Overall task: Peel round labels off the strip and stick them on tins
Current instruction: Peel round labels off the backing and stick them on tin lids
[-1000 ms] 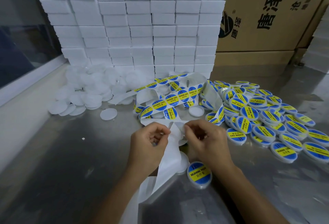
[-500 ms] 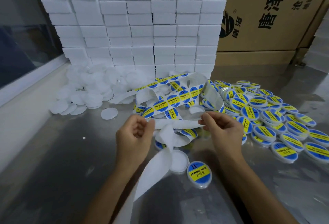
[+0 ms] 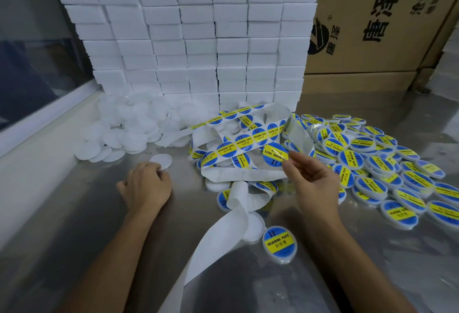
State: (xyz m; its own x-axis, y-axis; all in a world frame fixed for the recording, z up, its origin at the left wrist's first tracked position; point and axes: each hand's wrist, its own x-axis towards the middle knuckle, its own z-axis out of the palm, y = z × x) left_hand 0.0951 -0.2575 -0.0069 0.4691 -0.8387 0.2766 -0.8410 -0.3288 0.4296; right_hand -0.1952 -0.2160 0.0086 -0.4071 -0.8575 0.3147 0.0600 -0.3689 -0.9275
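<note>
Right hand: the right hand (image 3: 313,186) is raised above the table, thumb and forefinger pinching the edge of one peeled round label (image 3: 275,154), blue with a yellow band; the other fingers are loosely curled.
Peeled label: it is lifted clear of the strip, face up, just in front of the printed run of labels.
Left hand: the left hand (image 3: 146,186) lies knuckles up on the table, fingers curled under; its fingertips reach a single white tin (image 3: 161,161). Whether they actually grip the tin I cannot tell.
Strip: the label strip (image 3: 238,141) loops in a tangle between the two hands, several labels still on it; its bare white backing (image 3: 218,233) trails toward the near edge.
Near tins: one labelled tin (image 3: 280,244) sits alone near the right forearm, an unlabelled white one (image 3: 253,225) beside it, partly under the backing.
Labelled pile: a heap of labelled tins (image 3: 377,163) spreads to the right.
Blank pile: unlabelled white tins (image 3: 124,126) are heaped at far left.
Table: a shiny metal table (image 3: 74,238).
Behind: stacked white boxes (image 3: 198,39), with brown cartons (image 3: 385,26) to their right.
</note>
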